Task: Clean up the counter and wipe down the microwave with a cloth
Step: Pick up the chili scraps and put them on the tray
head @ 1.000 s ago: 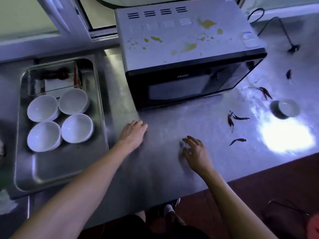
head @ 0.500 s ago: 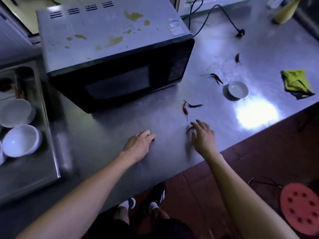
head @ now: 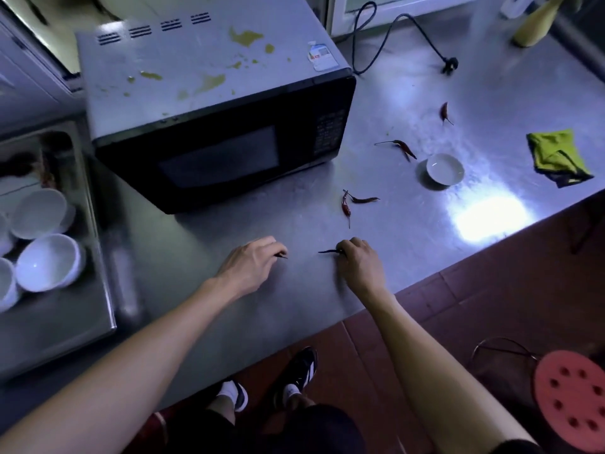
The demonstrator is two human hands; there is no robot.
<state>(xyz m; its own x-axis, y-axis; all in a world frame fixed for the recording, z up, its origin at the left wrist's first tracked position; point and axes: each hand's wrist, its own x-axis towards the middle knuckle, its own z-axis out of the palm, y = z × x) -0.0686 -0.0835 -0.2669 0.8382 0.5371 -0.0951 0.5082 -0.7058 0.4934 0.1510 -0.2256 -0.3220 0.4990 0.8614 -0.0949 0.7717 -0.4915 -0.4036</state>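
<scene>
From the head view, the right hand (head: pixel 360 263) pinches a dark chili (head: pixel 329 252) at the near edge of the counter (head: pixel 294 306), its fingers curled round the stem end while the tip pokes out toward the left hand (head: pixel 252 263); the left hand rests knuckles-up on the steel, fingers curled, with a small dark sliver showing at its fingertips, though I cannot tell whether it grips that or merely touches it; just beyond the right hand lie two crossed chilies (head: pixel 352 203), farther out another pair (head: pixel 401 148) beside a small white dish (head: pixel 445 168), and one more (head: pixel 444 112) well past that; the cloth (head: pixel 556 157), green and crumpled, lies far to the right of the right hand; the microwave (head: pixel 212 103) stands beyond the left hand, its top spotted with yellowish smears; a tray (head: pixel 91 257) of white bowls (head: pixel 47 262) sits far to the left of the left hand; the chilies look dry, light and brittle, likely to slide on the slick steel, so a fingertip pinch at the stem seems best; the cloth is soft and limp, easy to gather anywhere in a loose fist.
</scene>
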